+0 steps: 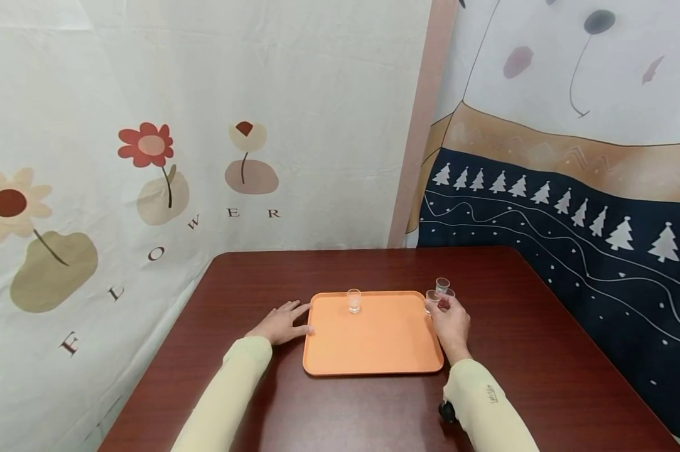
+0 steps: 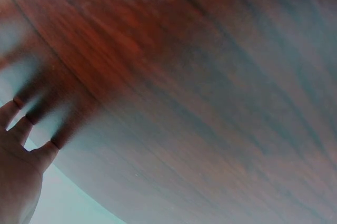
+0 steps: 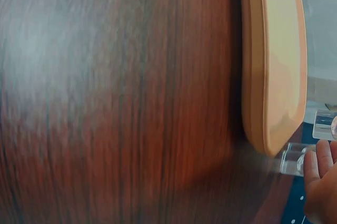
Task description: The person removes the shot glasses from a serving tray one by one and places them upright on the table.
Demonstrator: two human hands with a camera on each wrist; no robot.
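My left hand lies by the left edge of an orange tray, fingers spread, with the thumb and index fingertip at the rim. The left wrist view shows this hand's fingers stretched out over the table. On the tray's far side stands one small clear shot glass. At the far right corner of the tray, my right hand pinches a shot glass between thumb and fingers. Another shot glass stands just behind, and a third is partly hidden by the fingers.
The tray sits on a dark red wooden table with rounded far corners. A pale flower-printed cloth hangs behind it, and a navy tree-printed cloth hangs at the right.
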